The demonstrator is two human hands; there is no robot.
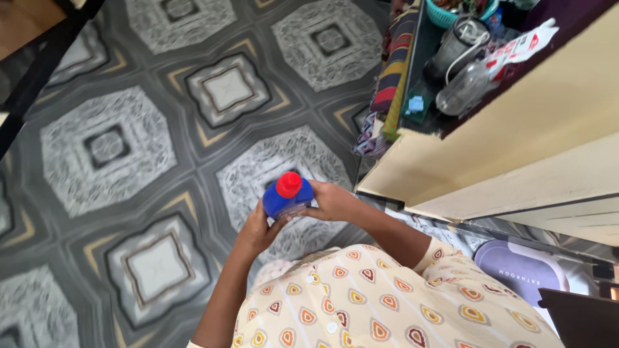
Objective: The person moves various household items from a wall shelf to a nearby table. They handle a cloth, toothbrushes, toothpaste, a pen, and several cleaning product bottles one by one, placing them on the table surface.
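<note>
Bottle: blue bottle (287, 198), red cap, probably rigid, slick plastic.
Hands: left hand (256, 232) and right hand (331, 201) both clasp its body.

A lived-in home, seen from above. Patterned grey floor tiles (129, 148) with diamond shapes, a cream cupboard (516, 148) with a shelf crowded by a blender jar (459, 40), a clear bottle (465, 90) and a teal basket (445, 14). Folded striped cloth (393, 64) stacked beside the shelf, and a purple bath mat (521, 270) on the floor near a doorway.
</note>
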